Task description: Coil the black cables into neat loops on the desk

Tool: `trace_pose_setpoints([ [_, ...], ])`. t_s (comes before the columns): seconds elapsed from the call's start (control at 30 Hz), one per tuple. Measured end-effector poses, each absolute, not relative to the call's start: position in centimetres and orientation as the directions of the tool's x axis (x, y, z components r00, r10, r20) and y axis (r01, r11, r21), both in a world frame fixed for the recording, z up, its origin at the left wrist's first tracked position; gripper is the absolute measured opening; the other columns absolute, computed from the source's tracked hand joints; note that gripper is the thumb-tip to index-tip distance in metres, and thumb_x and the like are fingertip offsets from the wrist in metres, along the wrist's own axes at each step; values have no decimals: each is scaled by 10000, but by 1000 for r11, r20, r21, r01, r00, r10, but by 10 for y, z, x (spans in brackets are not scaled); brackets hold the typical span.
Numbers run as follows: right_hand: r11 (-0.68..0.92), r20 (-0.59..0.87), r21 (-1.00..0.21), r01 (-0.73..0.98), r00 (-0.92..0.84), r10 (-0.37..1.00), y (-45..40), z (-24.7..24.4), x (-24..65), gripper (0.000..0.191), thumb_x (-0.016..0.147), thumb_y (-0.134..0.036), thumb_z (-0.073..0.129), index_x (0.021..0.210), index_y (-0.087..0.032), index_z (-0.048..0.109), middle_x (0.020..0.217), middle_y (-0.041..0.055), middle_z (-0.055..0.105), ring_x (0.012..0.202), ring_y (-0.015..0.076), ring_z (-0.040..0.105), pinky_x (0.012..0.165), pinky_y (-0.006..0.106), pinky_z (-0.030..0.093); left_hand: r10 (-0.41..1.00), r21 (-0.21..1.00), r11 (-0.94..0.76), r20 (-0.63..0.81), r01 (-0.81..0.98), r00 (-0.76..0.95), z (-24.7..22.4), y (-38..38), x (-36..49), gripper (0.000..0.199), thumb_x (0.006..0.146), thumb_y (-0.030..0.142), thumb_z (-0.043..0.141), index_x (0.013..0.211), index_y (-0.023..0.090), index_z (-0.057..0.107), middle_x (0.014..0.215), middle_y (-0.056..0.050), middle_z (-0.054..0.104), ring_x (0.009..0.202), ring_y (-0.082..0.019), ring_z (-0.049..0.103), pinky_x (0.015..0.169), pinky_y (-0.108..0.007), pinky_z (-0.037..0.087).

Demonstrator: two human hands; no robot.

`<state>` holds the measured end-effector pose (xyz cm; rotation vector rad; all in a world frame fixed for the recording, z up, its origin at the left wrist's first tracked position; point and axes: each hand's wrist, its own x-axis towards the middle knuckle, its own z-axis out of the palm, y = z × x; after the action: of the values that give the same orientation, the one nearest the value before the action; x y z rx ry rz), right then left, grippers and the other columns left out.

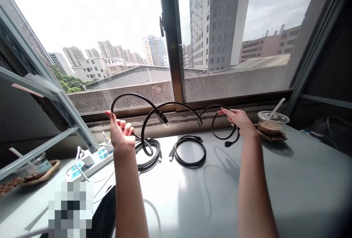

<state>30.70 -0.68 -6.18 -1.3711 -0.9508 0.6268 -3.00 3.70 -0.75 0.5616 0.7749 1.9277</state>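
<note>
Between the two raised hands, above the grey table (pixel 288 179), a black cable (pixel 176 105) hangs in springy arcs in front of the window frame (pixel 172 43). The left hand (pixel 120 132) pinches one stretch of it between thumb and curled fingers, and from that grip a loop rises and swings toward the middle. The right hand (pixel 238 120) closes its fingertips on the other end, where the cable curls into a small ring below the grip and ends in a dark plug (pixel 228 143). It looks light and fairly stiff: it keeps its curves instead of drooping, so it would likely spring back when let go and is best held near the ends or where loops cross. Below the left grip lies a coiled cable (pixel 150 153) on the table, and beside it, under the middle span, a second coil (pixel 189 150). Further left of that hand sits a white power strip (pixel 90 161). Just beyond the right hand stands an iced drink cup (pixel 272 122) with a straw.
</note>
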Motion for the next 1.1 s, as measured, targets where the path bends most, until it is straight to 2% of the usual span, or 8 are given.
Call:
trace_pose_setpoints([
  [0.1, 214, 226, -973, 86, 532, 816, -16, -56, 315, 549, 581, -603, 671, 859, -130, 681, 536, -60, 245, 492, 79, 198, 440, 258, 135, 885, 773, -379, 143, -508, -443, -12, 40, -30, 622, 642, 533, 754, 561, 191, 241, 430, 118, 189, 341, -15, 123, 349, -225, 62],
  [0.23, 378, 293, -925, -45, 550, 782, -32, -41, 314, 412, 619, -522, 700, 818, -165, 642, 562, -72, 172, 488, 67, 143, 415, 241, 100, 818, 844, -507, 408, -173, -407, -15, 40, -24, 621, 552, 511, 807, 506, 180, 284, 433, 104, 254, 350, -2, 189, 358, -213, 73],
  [0.33, 444, 350, -893, -73, 505, 789, -43, -28, 303, 379, 621, -505, 735, 786, -180, 634, 567, -69, 175, 491, 63, 140, 412, 231, 98, 807, 849, -528, 501, -3, -313, -13, 33, -18, 614, 579, 525, 790, 465, 172, 300, 417, 91, 244, 365, -13, 208, 371, -215, 101],
  [0.43, 431, 391, -902, 4, 429, 814, -46, -20, 288, 447, 649, -564, 716, 865, -175, 672, 554, -66, 182, 487, 68, 145, 421, 245, 100, 791, 816, -575, 574, 65, -213, -7, 20, -5, 604, 650, 535, 744, 458, 170, 301, 417, 81, 242, 372, -22, 212, 376, -223, 119],
  [0.63, 340, 425, -900, 273, 377, 823, -17, -27, 259, 508, 745, -584, 591, 948, -142, 736, 503, -46, 266, 482, 77, 228, 460, 244, 230, 683, 731, -682, 651, 29, -331, -1, 1, 27, 622, 706, 519, 706, 452, 171, 257, 415, 79, 226, 391, -28, 183, 387, -235, 132],
  [0.83, 223, 382, -871, 438, 317, 868, 18, -52, 239, 417, 769, -500, 563, 854, -144, 762, 564, 16, 512, 561, 112, 408, 537, 244, 303, 776, 777, -601, 512, -185, -369, 4, -7, 35, 650, 694, 524, 710, 447, 173, 221, 409, 81, 211, 374, -21, 166, 385, -252, 104],
  [1.0, 81, 343, -838, 539, 406, 847, 30, -65, 232, 275, 732, -411, 616, 713, -174, 754, 645, 55, 633, 677, 180, 533, 593, 271, 314, 794, 750, -580, 435, -316, -425, 9, -9, 25, 696, 728, 574, 655, 488, 170, 142, 413, 80, 149, 350, -22, 133, 377, -274, 68],
  [1.1, 6, 340, -828, 560, 495, 800, 34, -71, 239, 254, 727, -395, 619, 707, -179, 751, 711, 89, 668, 720, 217, 565, 609, 292, 323, 791, 717, -586, 405, -377, -458, 11, -4, 14, 701, 768, 598, 602, 512, 166, 112, 404, 75, 128, 335, -30, 123, 373, -281, 72],
])
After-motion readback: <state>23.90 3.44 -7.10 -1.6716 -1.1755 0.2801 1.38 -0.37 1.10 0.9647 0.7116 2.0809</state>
